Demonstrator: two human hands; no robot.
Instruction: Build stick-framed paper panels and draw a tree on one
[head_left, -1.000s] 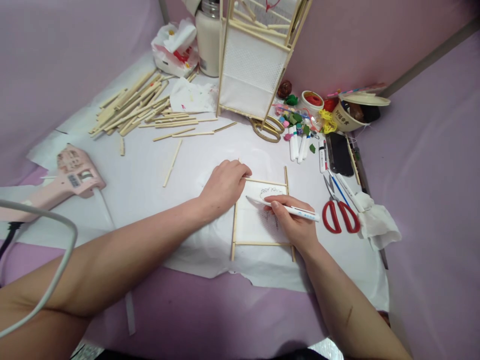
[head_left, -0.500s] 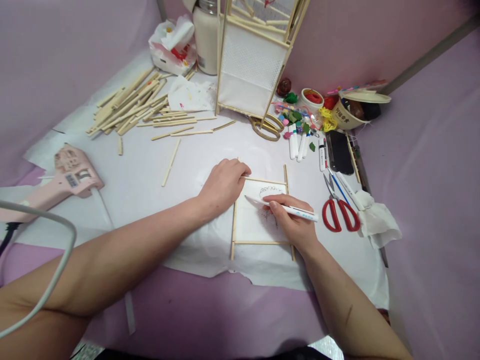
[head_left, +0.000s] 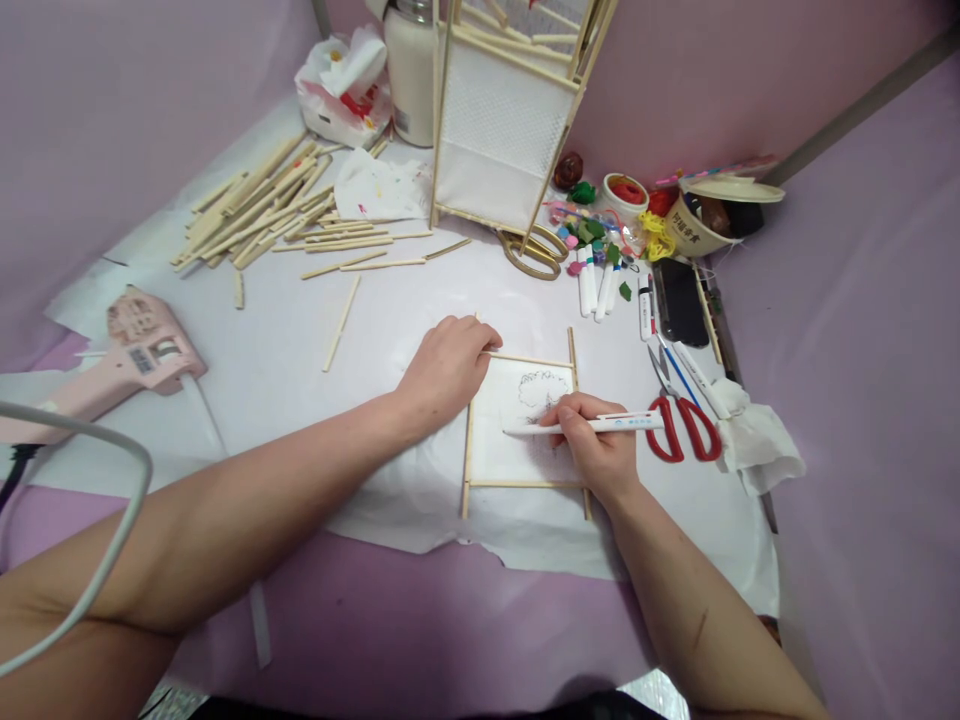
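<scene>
A small white panel framed by thin wooden sticks [head_left: 501, 455] lies flat on white paper in front of me, with a dark tree-like sketch on it. My left hand [head_left: 448, 368] rests curled on the panel's upper left corner, pressing the top stick. My right hand [head_left: 596, 452] is closed round a white pen [head_left: 592, 426] that lies nearly level, tip pointing left onto the panel below the sketch.
Red scissors [head_left: 684, 425] and a crumpled tissue [head_left: 754, 440] lie right of the panel. White markers [head_left: 596, 285], cups and coloured bits crowd the back right. A tall stick frame [head_left: 501, 130] stands behind. Loose sticks [head_left: 270, 215] lie back left, a pink glue gun [head_left: 127, 355] at left.
My right hand has slid down and slightly right on the panel, uncovering the sketch. The pen has swung from slanted to nearly level. My left hand has stayed put.
</scene>
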